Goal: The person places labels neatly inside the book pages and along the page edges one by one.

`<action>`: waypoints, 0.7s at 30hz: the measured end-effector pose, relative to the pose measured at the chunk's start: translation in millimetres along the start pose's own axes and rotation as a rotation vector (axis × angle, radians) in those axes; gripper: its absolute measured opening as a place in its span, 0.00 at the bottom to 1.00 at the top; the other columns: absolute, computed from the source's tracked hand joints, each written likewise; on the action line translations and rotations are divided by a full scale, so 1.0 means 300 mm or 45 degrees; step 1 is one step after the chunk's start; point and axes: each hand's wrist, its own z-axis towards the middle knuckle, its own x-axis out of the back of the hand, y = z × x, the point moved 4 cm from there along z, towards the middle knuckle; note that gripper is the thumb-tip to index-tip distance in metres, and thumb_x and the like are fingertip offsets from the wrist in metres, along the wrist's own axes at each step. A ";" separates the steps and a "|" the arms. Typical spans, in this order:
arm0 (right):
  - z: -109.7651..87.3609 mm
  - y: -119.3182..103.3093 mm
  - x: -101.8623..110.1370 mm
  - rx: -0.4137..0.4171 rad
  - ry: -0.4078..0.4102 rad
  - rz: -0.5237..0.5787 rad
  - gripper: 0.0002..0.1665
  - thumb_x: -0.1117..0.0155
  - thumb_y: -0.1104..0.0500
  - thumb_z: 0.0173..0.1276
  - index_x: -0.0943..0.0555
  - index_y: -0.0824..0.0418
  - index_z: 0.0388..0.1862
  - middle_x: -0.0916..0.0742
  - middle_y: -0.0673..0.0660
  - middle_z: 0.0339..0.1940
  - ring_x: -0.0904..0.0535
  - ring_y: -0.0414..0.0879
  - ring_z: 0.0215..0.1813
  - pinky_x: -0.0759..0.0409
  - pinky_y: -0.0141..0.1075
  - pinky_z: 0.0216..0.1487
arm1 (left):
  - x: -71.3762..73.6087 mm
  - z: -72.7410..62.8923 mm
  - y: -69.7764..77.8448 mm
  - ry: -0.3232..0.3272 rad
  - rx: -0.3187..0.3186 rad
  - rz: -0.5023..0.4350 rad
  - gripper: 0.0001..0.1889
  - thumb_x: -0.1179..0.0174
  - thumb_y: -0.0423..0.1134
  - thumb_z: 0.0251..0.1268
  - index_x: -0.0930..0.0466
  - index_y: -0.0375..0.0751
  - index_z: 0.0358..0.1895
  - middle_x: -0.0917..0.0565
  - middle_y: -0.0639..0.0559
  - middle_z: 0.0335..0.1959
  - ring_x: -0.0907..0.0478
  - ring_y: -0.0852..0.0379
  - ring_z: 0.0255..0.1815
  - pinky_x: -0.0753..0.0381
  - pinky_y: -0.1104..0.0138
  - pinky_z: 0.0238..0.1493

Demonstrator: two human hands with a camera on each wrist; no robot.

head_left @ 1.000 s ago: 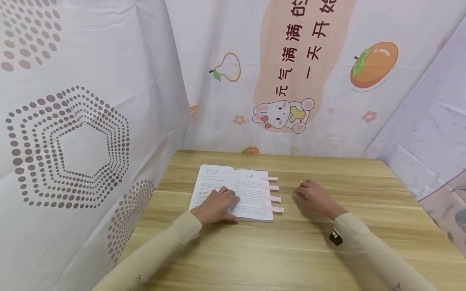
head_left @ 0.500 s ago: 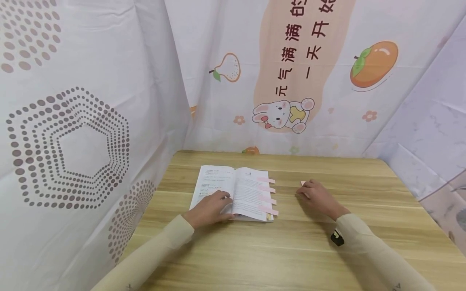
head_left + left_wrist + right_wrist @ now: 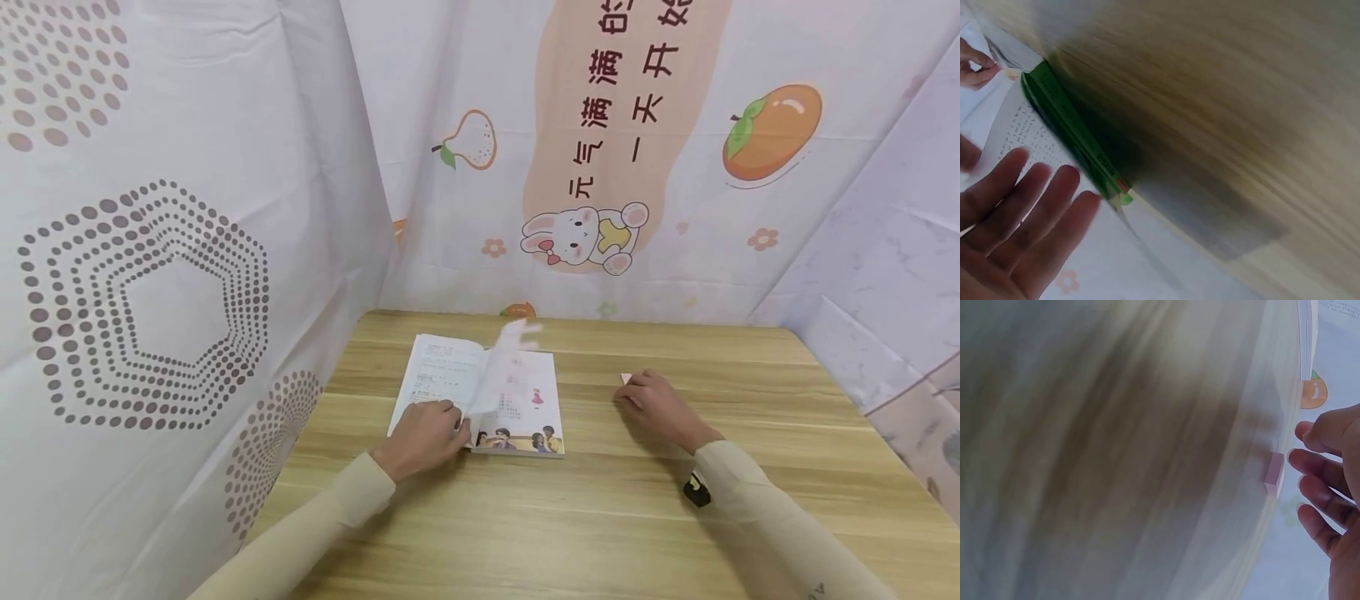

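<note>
A book [image 3: 525, 417] lies open on the table, with printed text and a strip of coloured figures along the bottom of its right side. One page [image 3: 495, 379], blurred, stands raised near the spine with pale pink sticky tabs [image 3: 528, 336] at its far end. My left hand [image 3: 423, 437] is over the lower left page, thumb side right at the raised page's lower edge. In the left wrist view its fingers [image 3: 1054, 194] are extended beside the green cover [image 3: 1072, 125]. My right hand [image 3: 660, 408] rests on the table, fingers loosely bent, beside a small pink sticky-note pad [image 3: 1274, 474].
The wooden table [image 3: 540, 525] spreads around the book and reaches a printed curtain [image 3: 450, 250] at the back. Another curtain [image 3: 187, 308] hangs along the left side. A dark object [image 3: 696, 490] shows by the right sleeve.
The tabbed page has lifted from the right side and swung left toward the spine, baring the illustrated page below. My left hand has drawn back slightly to the left. My right hand has barely moved.
</note>
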 end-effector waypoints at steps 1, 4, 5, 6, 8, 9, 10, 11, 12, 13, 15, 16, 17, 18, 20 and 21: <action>-0.001 0.003 0.000 -0.001 0.001 -0.002 0.06 0.24 0.71 0.59 0.11 0.63 0.32 0.13 0.57 0.31 0.23 0.52 0.34 0.23 0.47 0.35 | 0.004 -0.001 0.001 0.041 -0.026 0.040 0.18 0.40 0.42 0.70 0.23 0.49 0.18 0.29 0.61 0.16 0.37 0.67 0.15 0.33 0.73 0.15; -0.004 0.011 0.002 0.001 0.017 -0.012 0.07 0.23 0.72 0.57 0.11 0.62 0.32 0.13 0.57 0.32 0.23 0.52 0.34 0.23 0.47 0.36 | 0.012 -0.007 0.007 0.144 -0.121 0.143 0.18 0.36 0.39 0.69 0.24 0.46 0.17 0.30 0.58 0.15 0.37 0.66 0.13 0.33 0.71 0.12; -0.005 0.013 0.003 0.004 0.023 -0.012 0.08 0.23 0.72 0.56 0.11 0.62 0.33 0.13 0.58 0.32 0.23 0.52 0.34 0.24 0.47 0.36 | 0.013 -0.009 0.010 0.164 -0.155 0.175 0.17 0.35 0.37 0.68 0.23 0.44 0.18 0.29 0.56 0.16 0.36 0.65 0.13 0.32 0.70 0.12; -0.005 0.014 0.004 0.003 0.026 -0.017 0.09 0.23 0.73 0.56 0.11 0.62 0.33 0.13 0.58 0.32 0.23 0.52 0.34 0.24 0.46 0.36 | 0.009 -0.012 0.012 0.174 -0.184 0.214 0.15 0.34 0.35 0.66 0.23 0.43 0.20 0.28 0.55 0.17 0.34 0.64 0.13 0.30 0.68 0.12; -0.006 0.017 0.007 -0.006 0.028 -0.028 0.09 0.23 0.73 0.56 0.11 0.62 0.33 0.13 0.58 0.32 0.23 0.52 0.34 0.25 0.46 0.36 | -0.002 -0.012 0.017 0.173 -0.239 0.276 0.09 0.33 0.32 0.64 0.22 0.41 0.26 0.26 0.52 0.21 0.31 0.62 0.13 0.30 0.67 0.11; -0.007 0.018 0.008 -0.013 0.023 -0.034 0.09 0.23 0.73 0.56 0.11 0.62 0.33 0.13 0.58 0.32 0.23 0.53 0.34 0.24 0.46 0.36 | -0.008 -0.013 0.020 0.163 -0.263 0.301 0.07 0.33 0.30 0.63 0.21 0.41 0.29 0.25 0.51 0.23 0.31 0.62 0.14 0.30 0.68 0.11; -0.008 0.020 0.008 -0.023 0.014 -0.038 0.09 0.24 0.74 0.56 0.11 0.62 0.33 0.13 0.58 0.33 0.23 0.53 0.34 0.24 0.46 0.37 | -0.014 -0.012 0.023 0.152 -0.283 0.311 0.06 0.33 0.28 0.61 0.21 0.40 0.33 0.25 0.51 0.25 0.31 0.61 0.14 0.31 0.68 0.11; -0.009 0.022 0.007 -0.033 0.002 -0.042 0.09 0.25 0.74 0.57 0.10 0.62 0.34 0.13 0.58 0.33 0.23 0.53 0.34 0.24 0.46 0.37 | -0.019 -0.010 0.026 0.144 -0.301 0.322 0.07 0.33 0.27 0.60 0.21 0.41 0.37 0.26 0.50 0.27 0.31 0.61 0.15 0.33 0.69 0.11; -0.011 0.025 0.006 -0.049 -0.011 -0.047 0.09 0.25 0.74 0.57 0.10 0.62 0.34 0.13 0.58 0.33 0.23 0.53 0.35 0.24 0.46 0.37 | -0.024 -0.008 0.029 0.133 -0.318 0.331 0.10 0.33 0.26 0.60 0.21 0.41 0.40 0.26 0.50 0.29 0.31 0.60 0.16 0.34 0.70 0.11; -0.013 0.027 0.005 -0.063 -0.024 -0.051 0.10 0.26 0.74 0.58 0.10 0.62 0.34 0.13 0.59 0.33 0.23 0.53 0.35 0.24 0.47 0.37 | -0.027 -0.005 0.033 0.117 -0.336 0.325 0.12 0.33 0.26 0.60 0.21 0.42 0.43 0.26 0.49 0.32 0.31 0.60 0.19 0.35 0.71 0.11; -0.018 0.032 0.005 -0.097 -0.052 -0.048 0.10 0.28 0.75 0.58 0.10 0.62 0.34 0.13 0.58 0.34 0.23 0.53 0.36 0.24 0.47 0.38 | -0.033 0.004 0.040 0.069 -0.365 0.312 0.12 0.31 0.27 0.62 0.19 0.44 0.46 0.25 0.48 0.36 0.31 0.59 0.25 0.33 0.72 0.15; -0.021 0.034 0.004 -0.114 -0.064 -0.044 0.11 0.28 0.75 0.59 0.10 0.62 0.35 0.13 0.58 0.34 0.23 0.53 0.36 0.24 0.47 0.38 | -0.040 0.008 0.041 0.030 -0.379 0.304 0.11 0.31 0.28 0.63 0.17 0.45 0.46 0.25 0.48 0.39 0.30 0.57 0.30 0.31 0.72 0.19; -0.024 0.037 0.004 -0.134 -0.080 -0.040 0.10 0.29 0.74 0.60 0.10 0.62 0.35 0.13 0.58 0.35 0.24 0.53 0.37 0.24 0.47 0.39 | -0.045 0.012 0.042 -0.002 -0.390 0.301 0.10 0.31 0.29 0.65 0.16 0.46 0.45 0.24 0.48 0.41 0.29 0.56 0.34 0.28 0.71 0.23; -0.027 0.039 0.005 -0.150 -0.094 -0.037 0.10 0.29 0.74 0.61 0.10 0.62 0.36 0.13 0.57 0.35 0.24 0.52 0.37 0.25 0.46 0.39 | -0.051 0.015 0.043 -0.036 -0.393 0.287 0.09 0.31 0.31 0.65 0.14 0.47 0.44 0.22 0.49 0.44 0.28 0.55 0.38 0.25 0.69 0.28; -0.033 0.043 0.005 -0.176 -0.115 -0.031 0.09 0.29 0.72 0.62 0.10 0.61 0.37 0.14 0.57 0.36 0.24 0.52 0.38 0.25 0.46 0.39 | -0.063 0.020 0.044 -0.102 -0.388 0.257 0.06 0.32 0.33 0.66 0.12 0.48 0.42 0.20 0.50 0.46 0.26 0.54 0.45 0.23 0.66 0.39; -0.035 0.044 0.006 -0.185 -0.122 -0.032 0.08 0.29 0.72 0.63 0.10 0.62 0.38 0.14 0.57 0.36 0.25 0.51 0.38 0.25 0.46 0.39 | -0.070 0.021 0.043 -0.123 -0.382 0.238 0.05 0.32 0.33 0.67 0.11 0.48 0.40 0.19 0.51 0.46 0.26 0.54 0.47 0.22 0.65 0.42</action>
